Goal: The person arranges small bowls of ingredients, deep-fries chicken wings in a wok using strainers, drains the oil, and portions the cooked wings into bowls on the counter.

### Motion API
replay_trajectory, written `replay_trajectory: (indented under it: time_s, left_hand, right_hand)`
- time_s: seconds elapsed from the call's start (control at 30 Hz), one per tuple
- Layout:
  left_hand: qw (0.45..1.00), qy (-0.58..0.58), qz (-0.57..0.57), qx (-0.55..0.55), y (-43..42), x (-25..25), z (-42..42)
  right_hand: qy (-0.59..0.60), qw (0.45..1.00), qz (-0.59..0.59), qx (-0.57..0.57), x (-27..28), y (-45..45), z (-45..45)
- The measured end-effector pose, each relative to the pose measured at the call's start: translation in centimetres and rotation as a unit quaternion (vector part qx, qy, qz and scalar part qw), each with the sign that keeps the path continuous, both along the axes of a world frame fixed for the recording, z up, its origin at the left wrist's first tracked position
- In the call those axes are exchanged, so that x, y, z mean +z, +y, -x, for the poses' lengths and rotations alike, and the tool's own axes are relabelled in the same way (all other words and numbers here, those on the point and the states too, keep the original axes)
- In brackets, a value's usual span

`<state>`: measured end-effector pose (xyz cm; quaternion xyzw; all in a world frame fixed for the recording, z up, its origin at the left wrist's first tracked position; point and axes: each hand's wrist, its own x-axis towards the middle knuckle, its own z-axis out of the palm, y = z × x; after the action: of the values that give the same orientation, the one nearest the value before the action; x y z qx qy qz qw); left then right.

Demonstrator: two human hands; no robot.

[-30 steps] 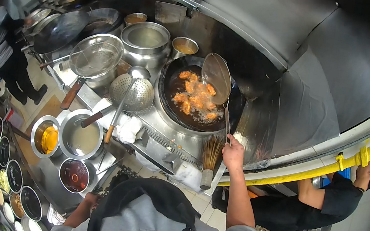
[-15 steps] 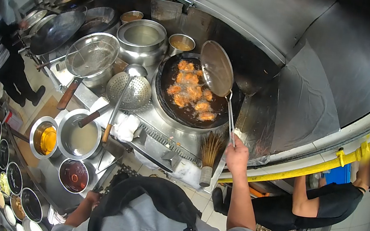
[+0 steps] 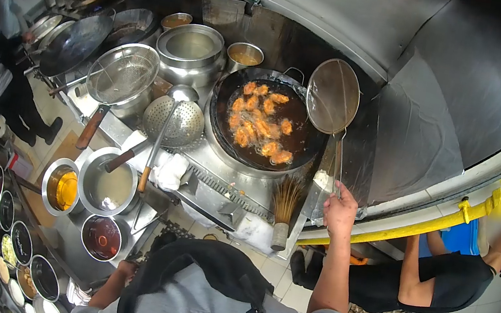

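Note:
My right hand (image 3: 339, 215) grips the handle of a round mesh skimmer (image 3: 332, 96), whose basket hangs over the right rim of a wok (image 3: 311, 140). Several orange-brown fried pieces (image 3: 259, 122) bubble in the dark oil. Below the wok, a bamboo brush (image 3: 282, 216) stands left of my right forearm. My left hand (image 3: 127, 269) is low at the left, beside my body near the counter edge; its fingers are mostly hidden. The nearest thing to it is a pot of dark red liquid (image 3: 101, 238).
Left of the wok are a perforated ladle (image 3: 172, 124), a wire strainer (image 3: 122, 74) and a lidless steel pot (image 3: 190, 47). Ingredient bowls line the lower left. One person (image 3: 8, 68) stands far left; another (image 3: 433, 278) bends at the right, beneath a yellow pipe (image 3: 422, 224).
My right hand and the skimmer have moved right, from above the oil to the wok's right rim. The fried pieces have shifted in the oil. The person at the right has moved slightly.

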<state>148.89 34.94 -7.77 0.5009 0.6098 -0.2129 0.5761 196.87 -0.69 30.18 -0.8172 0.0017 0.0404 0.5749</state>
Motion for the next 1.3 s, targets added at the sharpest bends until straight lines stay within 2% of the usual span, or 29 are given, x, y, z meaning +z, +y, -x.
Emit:
replay_trajectory:
  time_s: [0.3, 0.43, 0.57, 0.73, 0.8, 0.87, 0.93, 0.97, 1.03, 1.17, 1.3]
  left_hand:
    - [1.000, -0.008, 0.011, 0.025, 0.9, -0.4, -0.1]
    - [0.998, -0.012, -0.016, -0.066, 1.4, -1.4, -0.2]
    - [0.979, -0.011, -0.057, -0.198, 1.7, -3.1, 0.3]
    - [0.897, -0.029, -0.141, -0.418, 1.7, -6.2, 1.7]
    - [0.834, -0.066, -0.199, -0.510, 1.8, -8.0, 2.6]
    - [0.751, -0.113, -0.294, -0.581, 1.9, -9.1, 2.9]
    - [0.862, -0.029, -0.149, -0.484, 1.6, -6.6, 1.9]
    - [0.899, 0.024, -0.091, -0.428, 1.4, -4.8, 1.1]
    - [0.929, 0.020, -0.082, -0.361, 0.8, -3.6, 0.8]
    - [0.995, 0.001, -0.044, -0.086, 0.6, -2.5, 1.1]
    - [0.999, 0.001, -0.038, -0.037, 0.0, -0.1, 1.1]
  right_hand:
    - [0.027, 0.999, 0.030, 0.002, -0.6, -0.8, 0.0]
    - [0.047, 0.995, 0.083, 0.021, -2.1, -0.8, 0.1]
    - [0.158, 0.986, 0.016, 0.045, -1.7, 0.1, 1.6]
    - [0.261, 0.958, -0.094, 0.073, -1.5, 1.0, 2.5]
    - [0.321, 0.927, -0.168, 0.091, -1.5, 1.3, 2.3]
    - [0.335, 0.917, -0.188, 0.102, -2.2, 1.4, 2.2]
    - [0.349, 0.906, -0.209, 0.116, -2.9, 1.8, 1.9]
    - [0.345, 0.908, -0.203, 0.122, -3.2, 1.9, 1.8]
    - [0.342, 0.909, -0.199, 0.128, -3.4, 2.4, 2.0]
    - [0.348, 0.902, -0.217, 0.139, -4.1, 3.1, 2.0]
    - [0.343, 0.899, -0.225, 0.152, -4.4, 3.6, 2.1]
